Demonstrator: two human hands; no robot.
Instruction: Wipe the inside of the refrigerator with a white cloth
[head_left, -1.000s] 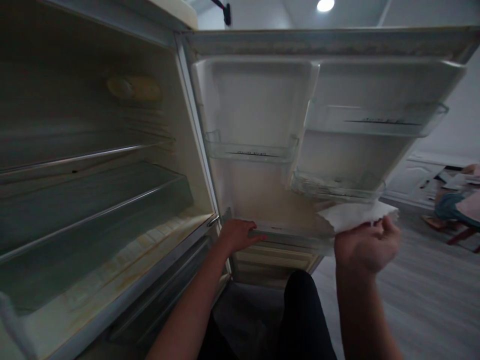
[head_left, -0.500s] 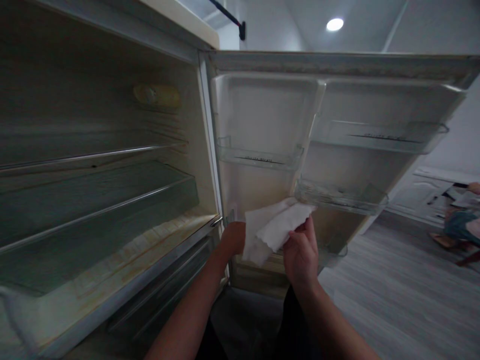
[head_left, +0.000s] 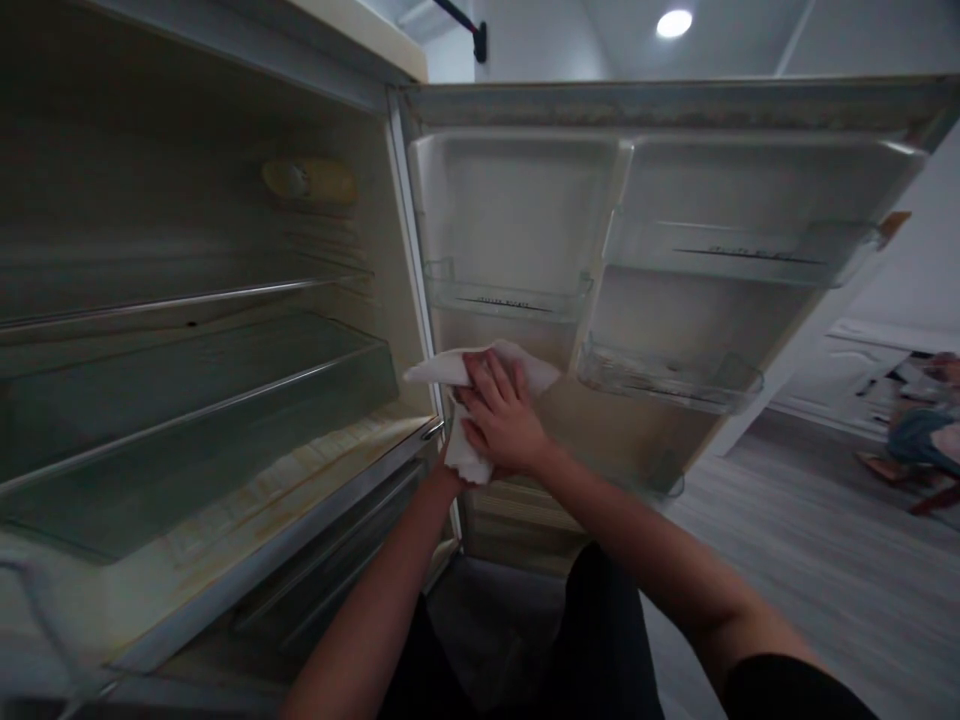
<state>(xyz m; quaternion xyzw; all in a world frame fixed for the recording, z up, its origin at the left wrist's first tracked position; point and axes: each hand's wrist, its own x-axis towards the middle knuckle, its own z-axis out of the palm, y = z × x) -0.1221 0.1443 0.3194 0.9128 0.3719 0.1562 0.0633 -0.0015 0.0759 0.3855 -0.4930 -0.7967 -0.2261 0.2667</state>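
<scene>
A white wipe [head_left: 472, 462], loosely bunched, is between my two hands in front of the open fridge door. My right hand [head_left: 506, 415] lies across the top of it, fingers stretched out and slightly spread against the sheet. Underneath, my left hand [head_left: 450, 476] is mostly covered by the wipe, and its fingers are hidden. One corner of the sheet sticks out to the left, another to the right.
The fridge door [head_left: 525, 200] stands open to the right, with clear door bins [head_left: 667, 378]. Inside the fridge are glass shelves [head_left: 225, 440] and a stained floor [head_left: 247, 520]. Far right, a seated person [head_left: 919, 440] is partly in view.
My right hand has moved left and come down on top of the wipe. The wipe, previously held out between both hands, is now bunched over my left hand.
</scene>
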